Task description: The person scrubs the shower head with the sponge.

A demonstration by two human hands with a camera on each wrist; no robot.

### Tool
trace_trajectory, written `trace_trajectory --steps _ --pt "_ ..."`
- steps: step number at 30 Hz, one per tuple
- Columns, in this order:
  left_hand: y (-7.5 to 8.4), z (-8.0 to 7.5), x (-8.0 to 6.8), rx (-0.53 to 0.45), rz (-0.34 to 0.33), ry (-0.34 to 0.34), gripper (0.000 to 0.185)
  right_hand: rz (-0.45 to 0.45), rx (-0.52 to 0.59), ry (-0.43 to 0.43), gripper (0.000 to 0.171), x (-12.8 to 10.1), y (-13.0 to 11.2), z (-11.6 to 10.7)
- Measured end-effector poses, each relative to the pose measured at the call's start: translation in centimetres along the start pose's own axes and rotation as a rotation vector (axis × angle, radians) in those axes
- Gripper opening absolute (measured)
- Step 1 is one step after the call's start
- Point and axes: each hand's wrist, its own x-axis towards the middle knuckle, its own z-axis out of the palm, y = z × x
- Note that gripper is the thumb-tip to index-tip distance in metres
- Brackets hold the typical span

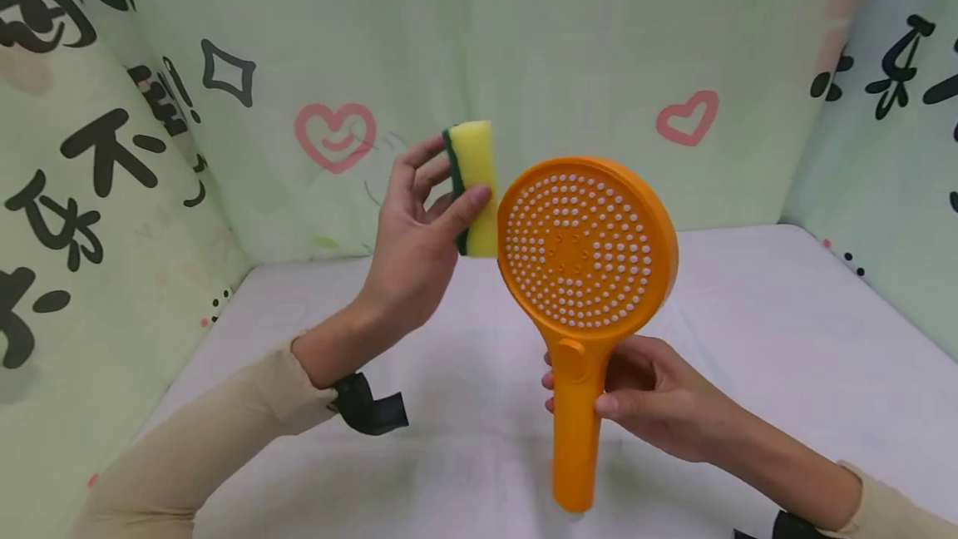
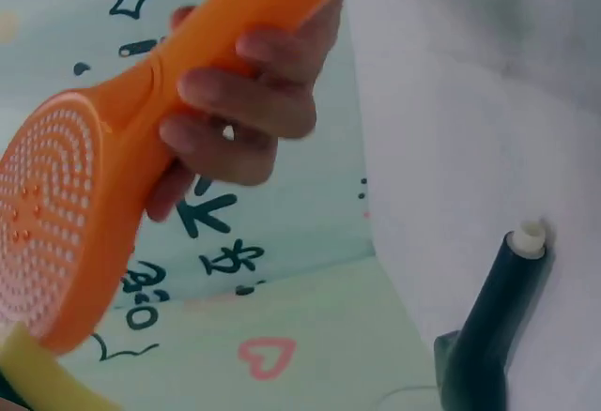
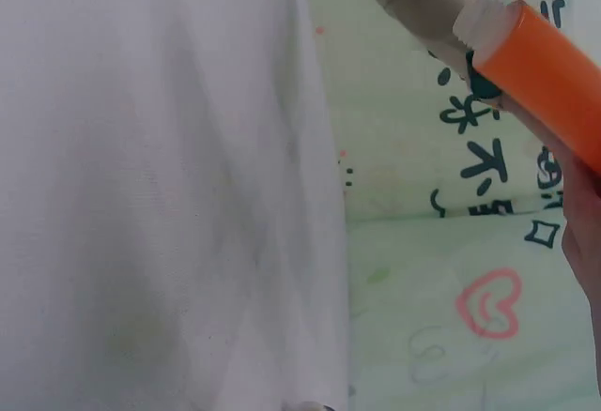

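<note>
Both hands are up over the white table (image 1: pixel 786 339). Her left hand (image 1: pixel 415 244) pinches a yellow sponge (image 1: pixel 476 185) with a dark green scouring side, thumb on the yellow face, fingers behind, holding it upright just beside the rim of an orange shower head (image 1: pixel 587 252). Right hand (image 1: pixel 654 398) is wrapped around the shower head's handle, below the round button, keeping it upright with the dotted spray face turned toward the person. Pale green printed cloth (image 1: pixel 524 48) with hearts and black characters walls the table on three sides.
</note>
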Motion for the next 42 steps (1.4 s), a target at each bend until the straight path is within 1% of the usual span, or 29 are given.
trace_trajectory --steps 2,4,7,9,11,12,13,15,17,19,22,25,26,28,29,30,31,33,35,36,37,38,39,40,42 --pt "-0.3 0.1 -0.4 -0.025 -0.039 -0.005 0.056 -0.007 0.095 -0.036 0.049 -0.1 0.0 -0.2" --pt "-0.9 0.6 -1.8 -0.042 -0.088 -0.05 0.052 -0.031 0.165 -0.032 0.052 -0.1 -0.3 -0.5" --pt "-2.0 1.6 -4.6 -0.027 -0.21 -0.17 0.053 -0.082 0.196 0.052 0.054 0.1 -1.3 -0.9" --pt "-2.5 2.1 -6.2 -0.018 -0.294 -0.237 0.054 -0.112 0.173 0.118 0.053 0.1 -2.1 -1.1" --pt "-2.9 2.5 -7.4 -0.021 -0.388 -0.275 0.057 -0.116 0.127 0.174 0.051 -0.1 -2.7 -1.3" --pt "-3.0 2.6 -7.7 -0.041 -0.43 -0.279 0.057 -0.11 0.1 0.195 0.051 -0.2 -2.8 -1.4" --pt "-3.1 2.7 -8.0 -0.062 -0.468 -0.267 0.057 -0.099 0.067 0.219 0.052 -0.3 -2.9 -1.3" --pt "-3.1 2.8 -8.1 -0.094 -0.517 -0.231 0.058 -0.088 -0.02 0.25 0.053 -0.5 -2.8 -1.2" --pt "-3.2 2.7 -7.8 -0.118 -0.517 -0.185 0.059 -0.083 -0.122 0.269 0.054 -0.6 -2.6 -1.0" --pt "-3.1 2.6 -7.2 -0.123 -0.477 -0.148 0.059 -0.071 -0.209 0.293 0.053 -0.5 -2.3 -0.6" --pt "-2.7 2.3 -5.8 -0.133 -0.37 -0.117 0.06 -0.054 -0.236 0.315 0.049 -0.3 -2.1 0.1" --pt "-1.9 2.0 -4.2 -0.142 -0.24 -0.103 0.061 -0.031 -0.245 0.354 0.045 0.0 -2.2 0.6" --pt "-1.6 1.9 -3.8 -0.141 -0.207 -0.096 0.06 -0.024 -0.247 0.361 0.044 0.0 -2.3 0.6" --pt "-1.3 1.8 -3.2 -0.135 -0.162 -0.087 0.059 -0.011 -0.284 0.381 0.042 0.1 -2.5 0.7" --pt "-1.3 1.7 -3.1 -0.129 -0.157 -0.089 0.057 -0.001 -0.313 0.401 0.041 0.0 -2.6 0.7" --pt "-1.5 1.7 -3.2 -0.114 -0.167 -0.099 0.056 0.002 -0.342 0.424 0.04 0.0 -2.7 0.7" --pt "-1.8 1.8 -3.5 -0.092 -0.198 -0.118 0.054 -0.005 -0.367 0.451 0.04 0.0 -2.8 0.6" --pt "-2.7 2.1 -4.6 -0.034 -0.296 -0.174 0.053 -0.039 -0.41 0.51 0.04 0.0 -3.2 0.4" --pt "-3.8 2.4 -6.0 0.016 -0.422 -0.234 0.049 -0.082 -0.426 0.562 0.041 0.1 -3.7 0.1" --pt "-4.3 2.5 -6.7 0.042 -0.479 -0.258 0.048 -0.103 -0.422 0.572 0.042 0.1 -3.9 0.0" --pt "-4.7 2.5 -7.2 0.062 -0.529 -0.273 0.047 -0.114 -0.413 0.579 0.043 0.2 -4.0 -0.2" --pt "-4.9 2.5 -7.7 0.054 -0.561 -0.267 0.046 -0.116 -0.409 0.576 0.043 0.2 -4.1 -0.2" --pt "-5.0 2.4 -7.8 0.038 -0.569 -0.246 0.046 -0.108 -0.411 0.57 0.043 0.2 -4.1 -0.2" --pt "-5.0 2.3 -7.7 0.017 -0.552 -0.223 0.046 -0.09 -0.42 0.56 0.043 0.2 -3.9 -0.2" --pt "-4.5 2.0 -7.0 -0.03 -0.452 -0.167 0.049 -0.031 -0.46 0.534 0.04 0.2 -3.4 0.1"
